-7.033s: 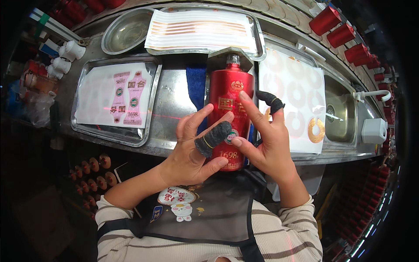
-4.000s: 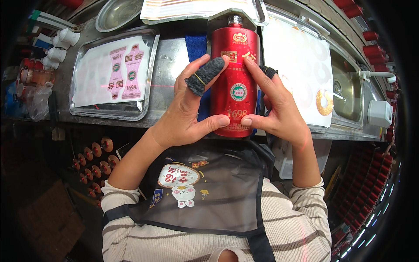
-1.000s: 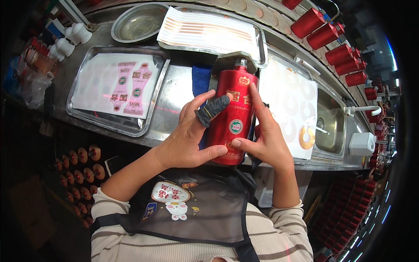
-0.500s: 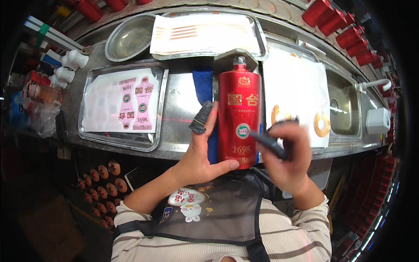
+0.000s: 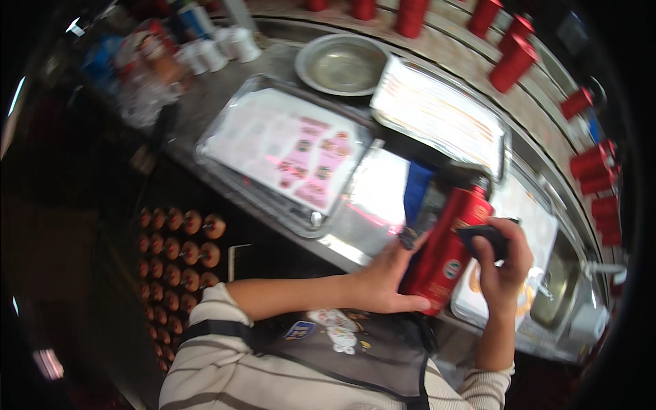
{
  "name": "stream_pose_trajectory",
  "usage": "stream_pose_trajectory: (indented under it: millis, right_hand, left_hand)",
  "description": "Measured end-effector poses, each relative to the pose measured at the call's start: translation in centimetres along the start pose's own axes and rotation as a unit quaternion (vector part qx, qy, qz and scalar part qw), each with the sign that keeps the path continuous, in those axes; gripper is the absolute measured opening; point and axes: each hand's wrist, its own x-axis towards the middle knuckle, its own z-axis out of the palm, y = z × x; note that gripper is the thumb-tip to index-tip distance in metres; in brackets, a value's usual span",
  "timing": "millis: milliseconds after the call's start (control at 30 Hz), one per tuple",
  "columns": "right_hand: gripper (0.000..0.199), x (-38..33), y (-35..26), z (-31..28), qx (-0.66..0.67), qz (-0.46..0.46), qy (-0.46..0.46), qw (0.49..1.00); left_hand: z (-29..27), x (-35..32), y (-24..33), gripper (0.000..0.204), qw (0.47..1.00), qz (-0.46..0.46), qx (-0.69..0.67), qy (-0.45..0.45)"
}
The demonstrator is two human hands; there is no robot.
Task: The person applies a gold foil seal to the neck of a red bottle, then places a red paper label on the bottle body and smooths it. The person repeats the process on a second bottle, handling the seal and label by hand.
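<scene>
A glossy red bottle (image 5: pixel 443 268) with gold lettering and a small green-and-white round emblem leans on the bench edge, neck away from me. My left hand (image 5: pixel 386 279) grips its lower left side, thumb near the base. A dark cover sits on one fingertip of that hand. My right hand (image 5: pixel 506 263) is closed around a flat black scraper (image 5: pixel 482 239), which lies against the bottle's upper front. Under the bottle's neck is a dark block (image 5: pixel 456 179), and a blue cloth (image 5: pixel 415 191) lies beside it.
At left, a metal tray (image 5: pixel 263 213) holds a white sheet with pink decals (image 5: pixel 301 160). Behind stand a metal basin (image 5: pixel 342 65) of liquid and a tray of striped sheets (image 5: pixel 437 109). At right are a sink (image 5: pixel 557 287) and faucet (image 5: pixel 605 270). Red bottles (image 5: pixel 512 65) line the slatted conveyor.
My view has turned, so the bench now slants down to the right. The bottle appears tilted and further right. The scraper has moved up the bottle from beside its round emblem.
</scene>
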Motion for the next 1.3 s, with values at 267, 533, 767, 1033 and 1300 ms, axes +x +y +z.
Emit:
stream_pose_trajectory:
  millis: [267, 533, 767, 1033, 1300]
  right_hand:
    - [0.023, 0.2, 1.5, 0.0, -0.056, 0.009, 0.025, 0.998]
    - [0.03, -2.4, -1.6, -0.5, -0.099, -0.105, -0.047, 0.988]
    - [0.027, -6.6, -5.7, -1.3, -0.005, -0.086, -0.083, 0.993]
    - [0.032, -7.9, -4.1, 0.0, -0.036, -0.161, -0.036, 0.986]
    - [0.023, -9.9, -5.6, 4.3, 0.244, 0.287, 0.236, 0.896]
  left_hand:
    - [1.2, 0.3, -1.6, 0.116, 0.999, 0.018, -0.021, 0.032]
    - [0.1, -0.6, 0.0, 0.111, 0.999, 0.004, -0.041, 0.018]
    - [-0.9, -1.7, -0.3, 0.085, 0.995, 0.03, -0.093, 0.037]
    - [0.1, -1.8, 0.9, 0.079, 0.997, 0.017, -0.045, 0.052]
    - [2.3, -1.3, 0.6, 0.09, 0.995, 0.01, -0.01, 0.099]
